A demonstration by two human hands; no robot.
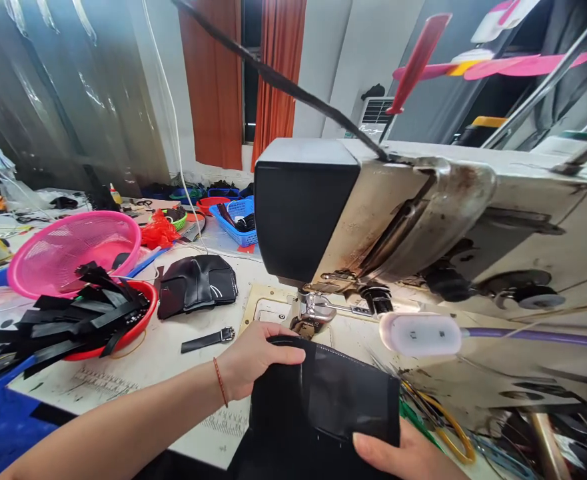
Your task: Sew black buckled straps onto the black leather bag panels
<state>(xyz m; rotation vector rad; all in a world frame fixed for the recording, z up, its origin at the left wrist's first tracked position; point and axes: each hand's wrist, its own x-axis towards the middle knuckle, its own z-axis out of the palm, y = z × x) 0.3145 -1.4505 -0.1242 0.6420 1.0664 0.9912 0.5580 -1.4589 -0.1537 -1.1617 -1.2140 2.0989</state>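
A black leather piece (323, 400) with a white stitch line lies on the sewing machine bed, its top edge near the presser foot (313, 313). My left hand (253, 360) grips the piece's upper left edge, fingers curled over it. My right hand (398, 457) pinches the lower right corner, thumb on top. The sewing machine (398, 213) looms above, and its small white lamp (420, 333) sits to the right of the foot.
On the table to the left lie a short black strap with buckle (208, 340), a stack of black leather pieces (196, 283), a red bowl (140, 323) full of black strips, and a pink basket (70, 250). A blue basket (238, 223) stands behind. Scissors and wires (443, 420) lie at right.
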